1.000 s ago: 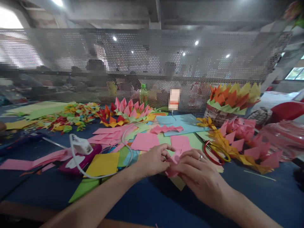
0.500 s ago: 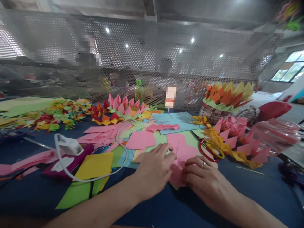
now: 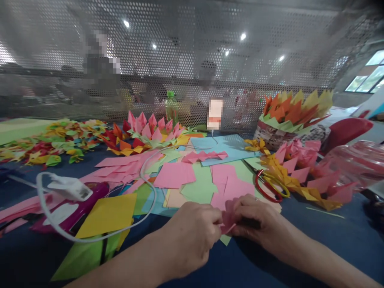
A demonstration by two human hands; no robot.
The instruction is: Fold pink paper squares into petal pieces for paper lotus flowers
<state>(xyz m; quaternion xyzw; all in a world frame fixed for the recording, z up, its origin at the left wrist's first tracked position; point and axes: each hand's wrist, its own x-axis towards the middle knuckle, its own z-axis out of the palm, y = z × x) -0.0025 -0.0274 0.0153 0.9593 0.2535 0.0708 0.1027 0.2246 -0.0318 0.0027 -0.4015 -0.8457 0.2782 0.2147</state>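
1. Pink paper [image 3: 228, 219] is bent up between the two hands, close to the near edge of the layered sheets.
2. The left hand [image 3: 193, 232] has its fingers curled in and pressed together, thumb and forefinger pinching the left side of that piece.
3. The right hand [image 3: 259, 218] pinches the other side, thumb below and fingertips above, with a dark hollow left under the arched fingers; the exact contact of the fingertips is partly hidden.
4. Just beyond the fingers lie flat pink sheets [image 3: 235, 186], overlapping a pale green sheet [image 3: 199, 188].
5. To the right of these, scissors [image 3: 259, 175] with one red and one yellow handle loop rest near the right hand, blades pointing away.
6. To the left, a white cable [image 3: 155, 195] loops around a yellow sheet [image 3: 108, 216] and past a purple object [image 3: 95, 196].
7. Farther off, a zigzag pink strip [image 3: 205, 157] lies partly on a light blue sheet [image 3: 225, 144].
8. Behind stand a pink folded flower [image 3: 153, 126], a green-capped bottle [image 3: 172, 110] and, at right, a basket [image 3: 274, 136] filled with orange and yellow points.
9. A perforated screen [image 3: 168, 52] closes off the back of the dark blue table [image 3: 228, 268].
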